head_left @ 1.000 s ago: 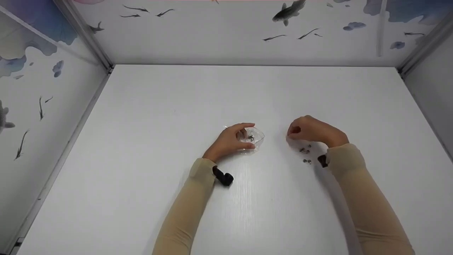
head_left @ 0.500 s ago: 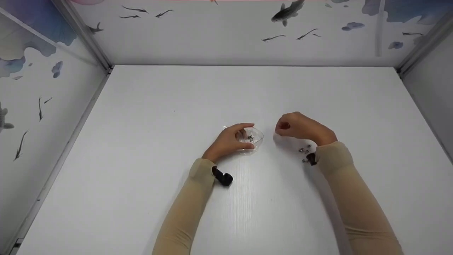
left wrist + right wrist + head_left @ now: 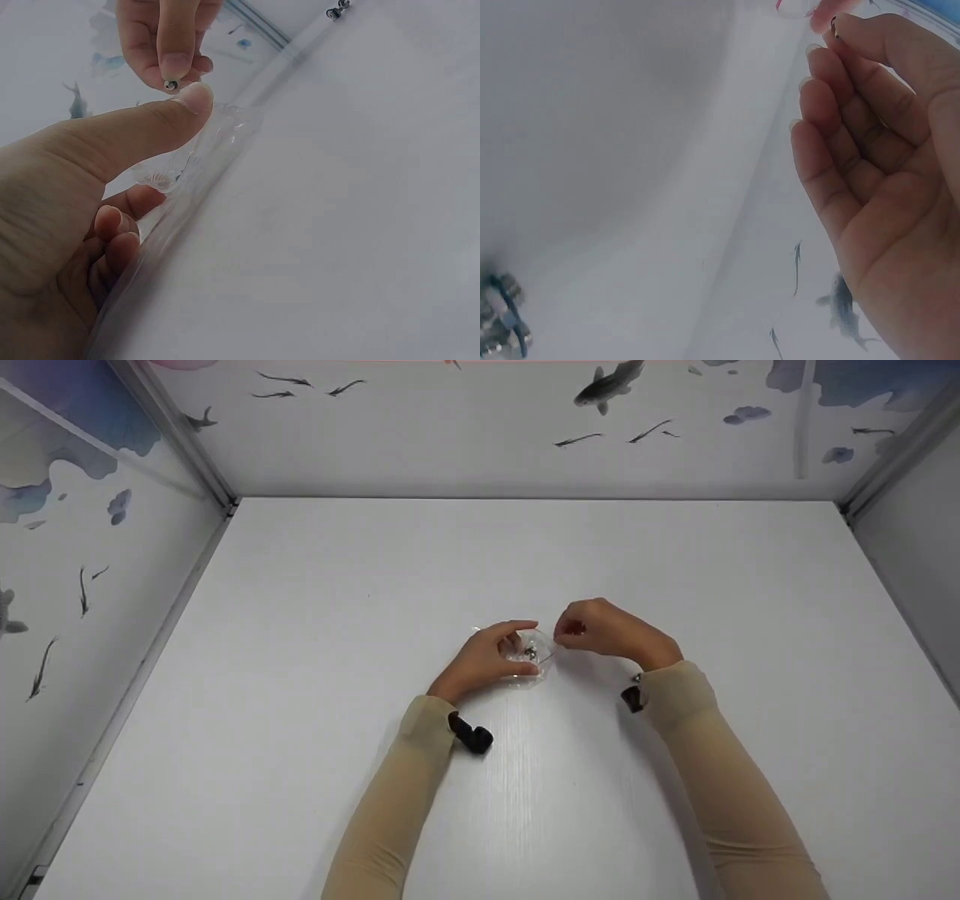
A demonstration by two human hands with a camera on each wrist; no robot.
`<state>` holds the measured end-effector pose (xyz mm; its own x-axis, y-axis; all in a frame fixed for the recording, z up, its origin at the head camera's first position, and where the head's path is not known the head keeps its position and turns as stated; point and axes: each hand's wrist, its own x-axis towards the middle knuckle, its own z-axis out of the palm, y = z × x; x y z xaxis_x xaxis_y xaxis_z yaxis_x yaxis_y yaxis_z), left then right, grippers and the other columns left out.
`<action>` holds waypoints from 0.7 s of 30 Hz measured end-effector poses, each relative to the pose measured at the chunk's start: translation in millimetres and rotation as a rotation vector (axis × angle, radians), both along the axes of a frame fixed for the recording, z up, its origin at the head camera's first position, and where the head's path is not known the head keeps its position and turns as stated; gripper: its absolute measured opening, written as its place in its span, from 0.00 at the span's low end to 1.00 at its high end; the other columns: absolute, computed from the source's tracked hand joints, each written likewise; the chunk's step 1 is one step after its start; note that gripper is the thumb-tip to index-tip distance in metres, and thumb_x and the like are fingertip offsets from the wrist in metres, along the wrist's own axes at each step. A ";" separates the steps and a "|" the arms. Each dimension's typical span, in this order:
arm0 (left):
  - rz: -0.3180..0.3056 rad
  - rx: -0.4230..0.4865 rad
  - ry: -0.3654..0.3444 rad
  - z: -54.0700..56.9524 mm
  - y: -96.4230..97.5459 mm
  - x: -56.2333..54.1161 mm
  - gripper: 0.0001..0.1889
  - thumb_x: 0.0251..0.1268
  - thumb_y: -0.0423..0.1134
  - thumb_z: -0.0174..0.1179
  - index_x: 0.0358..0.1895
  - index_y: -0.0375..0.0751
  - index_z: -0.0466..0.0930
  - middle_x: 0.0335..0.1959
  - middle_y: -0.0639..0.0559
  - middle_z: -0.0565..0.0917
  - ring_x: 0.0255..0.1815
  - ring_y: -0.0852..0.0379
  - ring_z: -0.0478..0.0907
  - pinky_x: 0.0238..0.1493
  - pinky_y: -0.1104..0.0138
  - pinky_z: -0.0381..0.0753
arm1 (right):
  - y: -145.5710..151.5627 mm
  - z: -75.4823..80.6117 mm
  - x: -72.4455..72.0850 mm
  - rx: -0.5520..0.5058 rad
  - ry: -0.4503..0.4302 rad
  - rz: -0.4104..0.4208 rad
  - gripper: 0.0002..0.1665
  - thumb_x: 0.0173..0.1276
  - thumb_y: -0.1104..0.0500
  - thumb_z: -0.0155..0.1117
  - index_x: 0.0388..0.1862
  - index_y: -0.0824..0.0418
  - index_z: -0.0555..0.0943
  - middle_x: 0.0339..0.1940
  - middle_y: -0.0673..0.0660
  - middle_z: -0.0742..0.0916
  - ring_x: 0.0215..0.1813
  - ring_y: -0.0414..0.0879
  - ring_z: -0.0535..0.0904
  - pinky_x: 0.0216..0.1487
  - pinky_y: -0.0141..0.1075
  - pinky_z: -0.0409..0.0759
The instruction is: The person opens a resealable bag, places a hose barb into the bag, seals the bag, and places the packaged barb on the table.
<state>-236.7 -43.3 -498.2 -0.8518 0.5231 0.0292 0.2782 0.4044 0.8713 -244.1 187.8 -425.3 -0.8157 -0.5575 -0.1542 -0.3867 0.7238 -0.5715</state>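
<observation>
My left hand [image 3: 481,661] holds a clear plastic bag [image 3: 541,658] near the table's middle, thumb and fingers spread in a C about it. Inside the bag lie a few small shiny metal pieces [image 3: 530,653]. At the bag's right edge is my right hand [image 3: 616,633], pinching a small metal piece [image 3: 172,85] between thumb and forefinger. The left wrist view shows that piece just beyond my left thumb [image 3: 161,124], above the bag's mouth. In the right wrist view only a dark tip of it shows; the other right fingers are loosely bent.
Loose metal pieces [image 3: 506,319] lie on the white table [image 3: 375,780], mostly hidden under my right wrist in the head view. Black wrist cameras sit at both cuffs. White panels with fish pictures [image 3: 609,388] border the table at the back and sides.
My right hand has moved left across the table to the bag's edge, keeping its pinch. My left hand and the bag have stayed in place.
</observation>
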 end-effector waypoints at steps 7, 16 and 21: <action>-0.007 -0.004 0.002 -0.8 -0.1 -0.9 0.37 0.49 0.50 0.74 0.66 0.52 0.72 0.39 0.54 0.78 0.40 0.60 0.71 0.45 0.67 0.70 | -9.0 -0.3 0.0 -0.050 0.004 0.038 0.07 0.64 0.63 0.65 0.40 0.63 0.85 0.38 0.57 0.86 0.39 0.47 0.79 0.43 0.39 0.79; -0.003 -0.004 0.006 1.1 0.4 0.0 0.36 0.49 0.49 0.74 0.66 0.55 0.72 0.40 0.54 0.79 0.40 0.60 0.72 0.47 0.66 0.71 | -18.2 0.5 0.3 -0.045 -0.023 0.037 0.07 0.64 0.62 0.66 0.41 0.61 0.85 0.40 0.56 0.86 0.41 0.47 0.79 0.44 0.39 0.79; -0.004 -0.004 0.015 0.5 0.7 -0.1 0.36 0.49 0.49 0.74 0.66 0.55 0.72 0.39 0.53 0.80 0.40 0.60 0.73 0.47 0.66 0.72 | -18.9 0.1 0.5 -0.056 -0.002 0.056 0.08 0.65 0.63 0.66 0.42 0.63 0.85 0.41 0.56 0.86 0.42 0.47 0.80 0.44 0.40 0.79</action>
